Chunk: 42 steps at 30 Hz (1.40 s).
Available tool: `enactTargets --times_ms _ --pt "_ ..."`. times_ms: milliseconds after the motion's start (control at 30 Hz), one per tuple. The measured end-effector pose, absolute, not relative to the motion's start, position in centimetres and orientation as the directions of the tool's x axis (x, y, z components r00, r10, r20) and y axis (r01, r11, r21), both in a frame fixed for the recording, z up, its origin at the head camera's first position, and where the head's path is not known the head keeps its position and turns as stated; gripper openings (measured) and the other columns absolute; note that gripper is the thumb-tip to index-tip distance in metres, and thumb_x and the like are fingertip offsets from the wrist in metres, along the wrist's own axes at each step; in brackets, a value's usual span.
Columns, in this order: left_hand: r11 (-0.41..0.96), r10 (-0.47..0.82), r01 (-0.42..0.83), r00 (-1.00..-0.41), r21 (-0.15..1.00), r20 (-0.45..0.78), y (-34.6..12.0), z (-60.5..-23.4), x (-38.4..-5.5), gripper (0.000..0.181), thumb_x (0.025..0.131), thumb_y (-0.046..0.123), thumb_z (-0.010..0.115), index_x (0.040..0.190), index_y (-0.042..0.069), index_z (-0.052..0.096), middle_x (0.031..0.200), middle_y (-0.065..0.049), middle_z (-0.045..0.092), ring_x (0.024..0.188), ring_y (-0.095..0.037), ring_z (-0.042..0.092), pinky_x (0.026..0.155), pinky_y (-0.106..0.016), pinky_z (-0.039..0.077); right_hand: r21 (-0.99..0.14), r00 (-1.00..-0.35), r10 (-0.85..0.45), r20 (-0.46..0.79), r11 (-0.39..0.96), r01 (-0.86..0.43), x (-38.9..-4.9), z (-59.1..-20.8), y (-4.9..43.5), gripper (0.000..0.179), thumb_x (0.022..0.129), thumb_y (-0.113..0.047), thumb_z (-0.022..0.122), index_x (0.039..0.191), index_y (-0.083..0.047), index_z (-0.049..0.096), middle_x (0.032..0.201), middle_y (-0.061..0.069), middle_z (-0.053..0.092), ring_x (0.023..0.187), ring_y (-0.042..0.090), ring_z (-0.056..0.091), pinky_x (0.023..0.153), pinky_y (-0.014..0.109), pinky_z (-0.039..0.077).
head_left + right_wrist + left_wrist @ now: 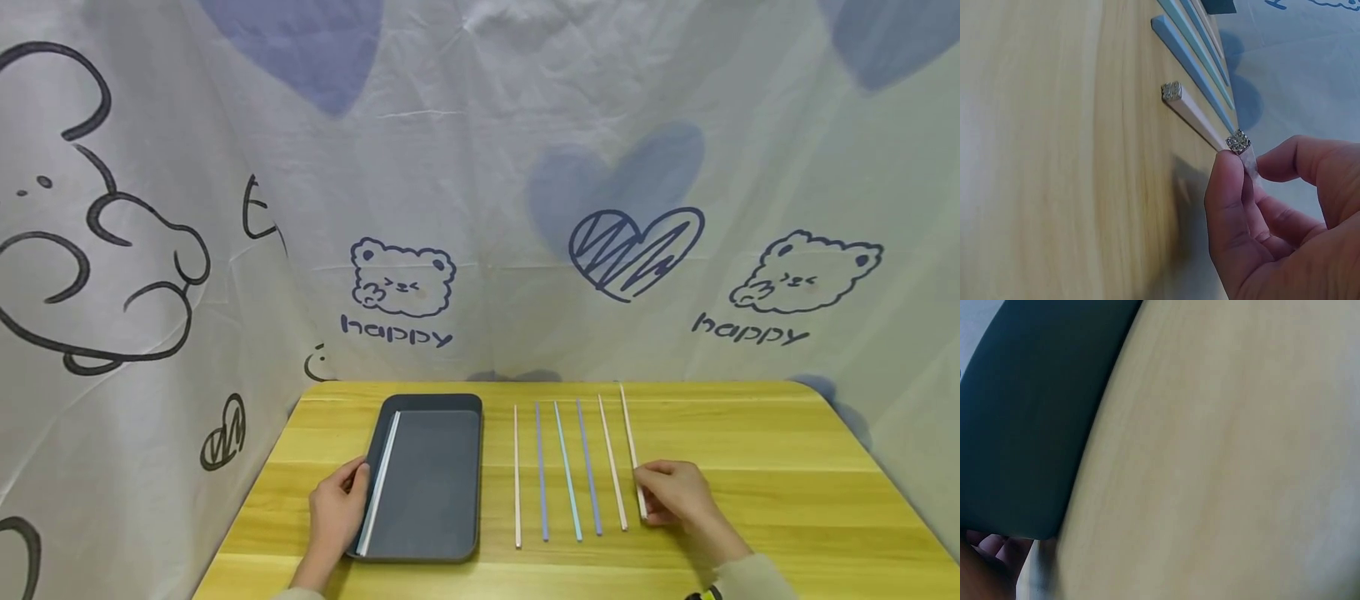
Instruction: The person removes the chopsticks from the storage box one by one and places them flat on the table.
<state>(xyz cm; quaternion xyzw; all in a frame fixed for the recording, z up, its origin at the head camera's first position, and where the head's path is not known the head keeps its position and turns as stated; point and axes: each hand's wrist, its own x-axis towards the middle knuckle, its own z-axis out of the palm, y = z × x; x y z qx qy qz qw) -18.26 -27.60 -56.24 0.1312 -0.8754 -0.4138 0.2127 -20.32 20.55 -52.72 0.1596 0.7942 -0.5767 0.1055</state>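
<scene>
My right hand pinches a pale pinkish-white chopstick near its near end, between thumb and fingers. In the right wrist view its silvery patterned square end shows just above the fingertips. To its left, several chopsticks lie apart in a row: a pale pink one, a violet-blue one, a light blue one and others. My left hand grips the left rim of a dark grey tray. Inside, along the tray's left wall, lie pale chopsticks close together.
A yellow wood-grain table bears everything. Behind it and on the left hangs a white cloth printed with hearts and bears. The tray stands left of the chopstick row, with a strip of tabletop between.
</scene>
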Motion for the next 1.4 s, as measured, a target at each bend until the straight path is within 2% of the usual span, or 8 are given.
enactTargets --times_ms 567,833,967,1400 --pt "0.609 -0.409 -0.065 -0.88 0.79 0.243 -27.7 -56.5 -18.3 0.027 0.104 0.016 0.066 0.123 0.001 0.077 0.112 -0.021 0.079 0.094 -0.026 0.076 0.073 -0.02 0.056 -0.855 -0.931 0.163 -0.325 0.37 0.363 -20.1 -53.1 21.3 0.048 0.09 -0.015 0.07 0.128 0.015 0.067 0.07 0.007 0.068 0.059 0.014 0.064 0.056 0.033 0.061" --pt "0.605 -0.408 -0.065 -0.881 0.794 0.238 -27.6 -56.4 -18.3 0.028 0.104 0.017 0.066 0.124 0.001 0.077 0.116 -0.021 0.078 0.099 -0.029 0.077 0.076 -0.021 0.058 -0.794 -0.962 0.16 -0.222 0.542 0.274 -20.0 -53.4 21.6 0.036 0.089 -0.018 0.072 0.112 0.009 0.077 0.065 0.003 0.071 0.056 0.013 0.066 0.051 0.032 0.059" --pt "0.598 -0.409 -0.064 -0.881 0.799 0.236 -27.7 -56.5 -18.4 0.028 0.104 0.017 0.066 0.124 0.001 0.077 0.115 -0.021 0.079 0.099 -0.028 0.077 0.075 -0.02 0.057 -0.777 -0.968 0.159 -0.195 0.577 0.251 -20.0 -53.5 21.4 0.032 0.086 -0.017 0.073 0.106 0.007 0.079 0.063 0.002 0.07 0.055 0.013 0.065 0.05 0.031 0.058" --pt "0.596 -0.407 -0.058 -0.881 0.801 0.239 -27.7 -56.6 -18.4 0.028 0.104 0.017 0.066 0.124 0.001 0.077 0.115 -0.021 0.079 0.098 -0.028 0.077 0.075 -0.02 0.057 -0.787 -0.966 0.157 -0.203 0.561 0.257 -20.1 -53.8 21.4 0.027 0.083 -0.013 0.073 0.102 0.005 0.078 0.064 0.003 0.072 0.056 0.013 0.067 0.05 0.032 0.058"
